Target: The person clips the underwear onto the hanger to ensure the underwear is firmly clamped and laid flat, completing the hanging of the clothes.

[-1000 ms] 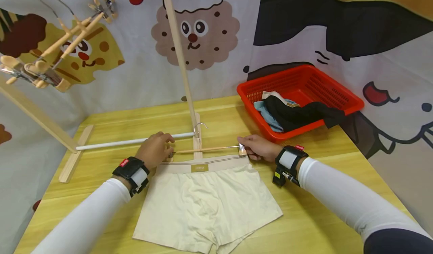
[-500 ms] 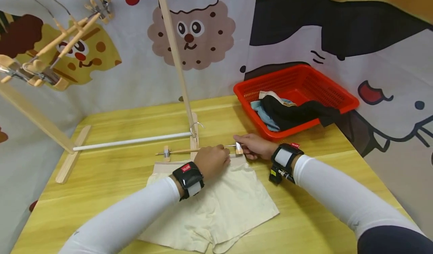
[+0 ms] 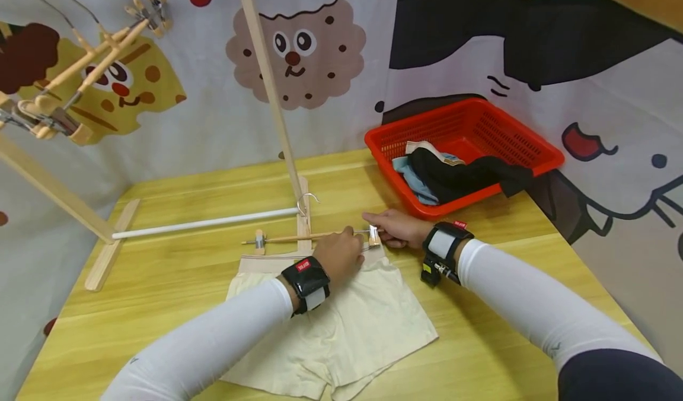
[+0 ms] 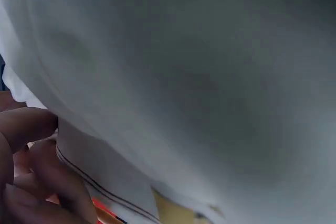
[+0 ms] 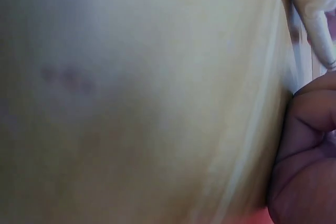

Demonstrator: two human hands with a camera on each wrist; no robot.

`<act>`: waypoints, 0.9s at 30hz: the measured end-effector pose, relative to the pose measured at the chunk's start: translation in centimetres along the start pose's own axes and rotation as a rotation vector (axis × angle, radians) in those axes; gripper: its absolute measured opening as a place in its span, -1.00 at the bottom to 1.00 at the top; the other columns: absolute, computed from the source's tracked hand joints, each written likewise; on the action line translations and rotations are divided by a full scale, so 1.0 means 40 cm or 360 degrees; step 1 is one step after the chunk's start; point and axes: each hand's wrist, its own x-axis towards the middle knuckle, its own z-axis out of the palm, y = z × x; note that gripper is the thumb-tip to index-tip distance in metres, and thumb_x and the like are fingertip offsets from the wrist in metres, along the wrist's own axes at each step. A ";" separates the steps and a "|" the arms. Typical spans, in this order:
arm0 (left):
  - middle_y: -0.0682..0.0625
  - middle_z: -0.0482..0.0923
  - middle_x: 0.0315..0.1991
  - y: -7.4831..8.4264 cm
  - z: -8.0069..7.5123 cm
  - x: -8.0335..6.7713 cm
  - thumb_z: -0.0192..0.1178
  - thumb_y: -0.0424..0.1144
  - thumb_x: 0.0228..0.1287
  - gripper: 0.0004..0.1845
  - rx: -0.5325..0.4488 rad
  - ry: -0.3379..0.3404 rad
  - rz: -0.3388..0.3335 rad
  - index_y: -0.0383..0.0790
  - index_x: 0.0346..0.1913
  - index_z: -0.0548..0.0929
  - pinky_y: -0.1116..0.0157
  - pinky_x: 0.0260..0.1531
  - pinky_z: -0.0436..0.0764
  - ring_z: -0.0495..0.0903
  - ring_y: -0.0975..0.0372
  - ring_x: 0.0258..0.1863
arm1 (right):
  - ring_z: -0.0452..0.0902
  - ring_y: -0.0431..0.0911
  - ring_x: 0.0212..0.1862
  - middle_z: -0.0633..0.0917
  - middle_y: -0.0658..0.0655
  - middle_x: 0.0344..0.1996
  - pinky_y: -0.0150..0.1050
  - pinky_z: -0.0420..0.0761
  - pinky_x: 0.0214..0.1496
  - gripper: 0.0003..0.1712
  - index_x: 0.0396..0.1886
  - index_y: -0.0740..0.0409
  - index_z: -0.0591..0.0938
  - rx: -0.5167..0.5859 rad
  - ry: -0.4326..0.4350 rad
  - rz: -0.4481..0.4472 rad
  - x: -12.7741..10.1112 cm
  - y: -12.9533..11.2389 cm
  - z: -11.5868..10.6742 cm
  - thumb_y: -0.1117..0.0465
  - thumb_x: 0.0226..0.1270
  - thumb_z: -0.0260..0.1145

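While both hands work at the right end of the hanger (image 3: 312, 236), we read the step as clipping the shorts (image 3: 331, 324) by the waistband. Largest first: table (image 3: 176, 270), then rack (image 3: 277, 122) with its white rail (image 3: 205, 223) lying low across the back, then red basket (image 3: 496, 134) far right holding dark and blue clothes. Spare hangers (image 3: 80, 80) hang upper left.

Shorts lie flat mid-table, waistband toward the rack, just below the hanger. Hanger lies flat, hook at the rack's foot. Left clip (image 3: 259, 242) sits just above the waistband; we can't tell whether it grips.

Right hand (image 3: 397, 229) pinches the right clip (image 3: 375, 235), fingers curled round it, wrist low on the table. Left hand (image 3: 341, 255) has crossed over the shorts, fingers curled on the waistband's right corner; wrist view shows fingers (image 4: 31, 129) against the striped band, so we judge it a pinch.

Our guess for the next move: squeeze the clip open, feed the waistband corner into it, release. It needs the band flat and not bunched.
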 end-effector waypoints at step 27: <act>0.13 0.58 -0.44 -0.028 0.012 0.006 0.32 -0.15 0.34 -0.93 -0.0952 -0.0149 -0.0201 -0.04 -0.28 0.70 0.38 -0.49 0.41 0.45 0.33 -0.53 | 0.13 -0.17 -0.74 0.26 -0.07 -0.79 -0.38 0.13 -0.62 -0.54 -0.48 0.09 0.69 0.0041 0.0064 -0.0121 -0.004 0.003 0.004 -0.05 0.55 0.14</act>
